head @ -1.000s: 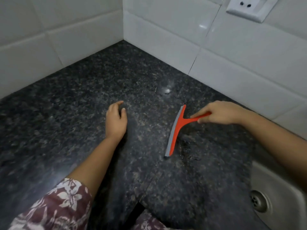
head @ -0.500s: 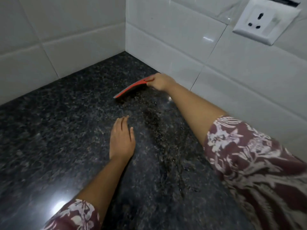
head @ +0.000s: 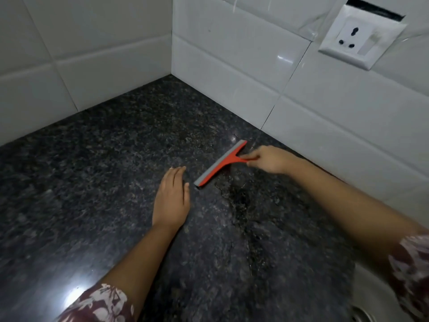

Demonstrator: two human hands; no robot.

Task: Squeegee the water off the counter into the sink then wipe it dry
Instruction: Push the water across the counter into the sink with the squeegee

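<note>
My right hand (head: 269, 159) grips the handle of a red squeegee (head: 220, 164) with a grey rubber blade, which lies slanted on the dark speckled granite counter (head: 92, 182). My left hand (head: 171, 198) rests flat on the counter with fingers together, holding nothing, just left of the blade's near end. A wet streak of water (head: 241, 205) runs from the squeegee toward the lower right. A steel sink (head: 371, 305) shows at the bottom right corner, partly hidden by my right sleeve.
White tiled walls (head: 92, 54) meet in a corner at the back of the counter. A white wall socket (head: 357, 36) sits high on the right wall. A bright light reflection lies on the counter at the lower left.
My right hand has pulled the squeegee from the back corner toward me and to the right, leaving a wet trail. The left hand stays flat on the counter.
</note>
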